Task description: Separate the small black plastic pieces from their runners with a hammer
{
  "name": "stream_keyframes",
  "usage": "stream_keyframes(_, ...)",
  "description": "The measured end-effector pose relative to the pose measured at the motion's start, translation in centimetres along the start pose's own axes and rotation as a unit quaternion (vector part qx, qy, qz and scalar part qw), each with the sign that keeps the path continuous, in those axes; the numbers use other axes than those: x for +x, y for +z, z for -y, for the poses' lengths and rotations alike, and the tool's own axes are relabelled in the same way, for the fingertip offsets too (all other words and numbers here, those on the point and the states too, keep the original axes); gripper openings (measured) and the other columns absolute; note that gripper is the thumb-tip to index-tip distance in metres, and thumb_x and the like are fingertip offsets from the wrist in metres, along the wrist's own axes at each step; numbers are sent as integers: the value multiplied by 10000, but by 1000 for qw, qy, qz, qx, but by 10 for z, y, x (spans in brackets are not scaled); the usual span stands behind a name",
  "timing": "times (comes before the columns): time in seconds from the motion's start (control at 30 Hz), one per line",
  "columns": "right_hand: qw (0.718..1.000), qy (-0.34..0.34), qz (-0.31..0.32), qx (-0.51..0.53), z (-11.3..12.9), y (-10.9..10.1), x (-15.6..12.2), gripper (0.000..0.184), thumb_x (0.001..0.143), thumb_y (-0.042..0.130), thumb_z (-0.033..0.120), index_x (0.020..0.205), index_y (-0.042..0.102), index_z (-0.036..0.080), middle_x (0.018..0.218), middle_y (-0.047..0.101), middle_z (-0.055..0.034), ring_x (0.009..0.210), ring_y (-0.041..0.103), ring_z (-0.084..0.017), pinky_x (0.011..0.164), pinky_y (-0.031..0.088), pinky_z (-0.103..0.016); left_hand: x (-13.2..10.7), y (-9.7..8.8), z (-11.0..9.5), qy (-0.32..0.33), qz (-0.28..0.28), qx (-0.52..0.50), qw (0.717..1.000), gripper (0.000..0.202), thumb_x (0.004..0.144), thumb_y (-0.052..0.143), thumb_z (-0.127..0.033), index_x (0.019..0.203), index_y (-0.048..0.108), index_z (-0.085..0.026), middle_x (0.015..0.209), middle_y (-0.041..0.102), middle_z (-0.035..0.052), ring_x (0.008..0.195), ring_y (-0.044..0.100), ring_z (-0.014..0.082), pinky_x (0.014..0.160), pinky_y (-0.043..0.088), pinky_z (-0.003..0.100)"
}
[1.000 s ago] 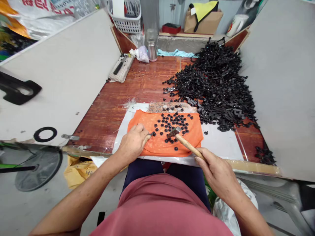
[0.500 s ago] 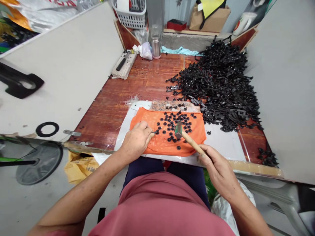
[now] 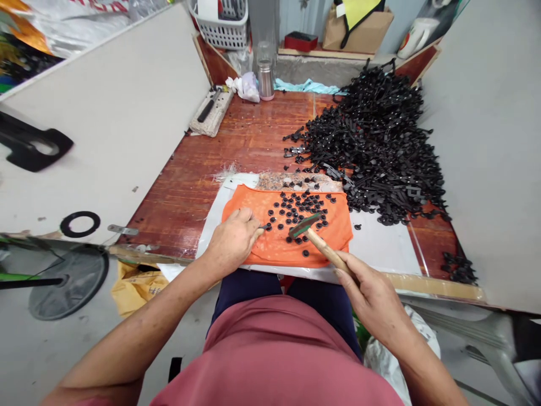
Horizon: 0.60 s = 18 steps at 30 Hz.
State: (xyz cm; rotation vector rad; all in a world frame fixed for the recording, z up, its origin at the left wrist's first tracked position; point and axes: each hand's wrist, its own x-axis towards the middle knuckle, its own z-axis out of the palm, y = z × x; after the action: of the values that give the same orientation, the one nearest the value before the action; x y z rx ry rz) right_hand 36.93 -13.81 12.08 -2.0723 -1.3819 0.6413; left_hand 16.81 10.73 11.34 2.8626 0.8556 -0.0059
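An orange cloth (image 3: 266,251) lies flat near the table's front edge, strewn with several small round black pieces (image 3: 305,253). My right hand (image 3: 367,279) is closed round the wooden handle of a hammer (image 3: 322,246). The hammer's dark, green-marked head hovers over or rests among the black pieces; I cannot tell which. On the cloth's left part, my left hand (image 3: 234,239) is closed, with a thin dark piece (image 3: 264,226) sticking out from its fingertips beside a round black piece. The rest of that thin piece is hidden by the fingers.
A big heap of black plastic parts (image 3: 376,146) covers the table's right side. Behind the cloth is a speckled stone slab (image 3: 281,181). At the back left, a second hammer (image 3: 209,104) lies on a pale block (image 3: 217,121), near a steel bottle (image 3: 266,82). Panels flank both sides.
The hammer head has turned and tilted, now showing its length crosswise, and my right wrist has rolled with it. My left hand stays in place; the whole view has shifted slightly.
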Motion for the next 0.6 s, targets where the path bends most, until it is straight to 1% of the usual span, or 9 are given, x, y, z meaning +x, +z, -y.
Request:
stream_keyframes(0.07, 999, -7, -9, -36, 4, 0, 5, 321, 1062, 411, 310, 1332, 579, 269, 1135, 744, -61, 964, 718, -222, 820, 517, -320, 0, 0, -1, 2, 2, 9, 1000, 297, 1035, 474, -300, 950, 720, -157, 1002, 601, 96, 947, 572, 242, 839, 495, 351)
stream_keyframes(0.2, 991, -13, 7, -134, 18, 3, 17, 310, 1045, 401, 257, 1284, 598, 249, 865, 751, -34, 735, 726, -225, 653, 512, -302, 0, 1, 0, 3, -3, 10, 1000, 293, 1039, 472, -302, 974, 720, -160, 1011, 605, 89, 938, 573, 229, 835, 493, 337)
stream_keyframes(0.23, 989, -22, 1, -148, 21, 4, 20, 316, 1044, 405, 251, 1294, 598, 247, 865, 756, -36, 732, 731, -226, 646, 519, -302, -1, 1, 0, 4, -6, 8, 1000, 293, 1039, 471, -304, 976, 720, -164, 1011, 604, 87, 938, 573, 225, 829, 492, 332)
stream_keyframes(0.3, 988, -55, -22, -143, 26, 6, 24, 382, 1051, 405, 243, 1403, 554, 251, 997, 779, -62, 828, 751, -227, 707, 557, -312, -2, 2, 1, 3, -7, 4, 1000, 299, 1041, 464, -307, 979, 721, -168, 1012, 602, 86, 939, 572, 225, 811, 493, 328)
stream_keyframes(0.37, 987, -91, -50, -122, 30, 8, 27, 485, 1067, 389, 237, 1548, 437, 279, 1143, 766, -76, 925, 751, -212, 796, 581, -315, -2, 3, 2, 0, -2, 3, 1000, 310, 1044, 456, -310, 981, 722, -165, 1021, 601, 89, 948, 574, 228, 803, 496, 331)
stream_keyframes(0.4, 985, -103, -62, -120, 31, 10, 29, 528, 1071, 382, 231, 1596, 377, 293, 1163, 759, -75, 930, 747, -201, 818, 584, -309, -2, 3, 2, -1, -1, 3, 1000, 315, 1044, 453, -311, 978, 722, -162, 1026, 601, 91, 952, 574, 230, 805, 499, 335)
stream_keyframes(0.43, 983, -109, -70, -130, 33, 11, 31, 560, 1071, 379, 218, 1623, 338, 303, 1145, 757, -71, 905, 744, -191, 814, 585, -298, -2, 3, 2, -1, -1, 3, 1000, 319, 1045, 449, -310, 974, 722, -160, 1030, 601, 93, 955, 574, 231, 809, 502, 338)
stream_keyframes(0.5, 975, -106, -67, -183, 36, 15, 35, 608, 1049, 387, 166, 1636, 331, 311, 1048, 754, -62, 822, 733, -181, 741, 580, -270, -1, 3, 3, 5, -7, -3, 1000, 323, 1044, 444, -307, 969, 721, -159, 1027, 600, 94, 956, 570, 232, 822, 506, 345)
stream_keyframes(0.6, 960, -89, -17, -267, 39, 20, 40, 665, 995, 398, 90, 1628, 371, 293, 924, 730, -59, 742, 715, -190, 630, 552, -257, -1, 2, 4, 13, -9, -16, 1000, 320, 1039, 443, -302, 948, 717, -163, 1005, 597, 90, 939, 562, 228, 817, 508, 348)
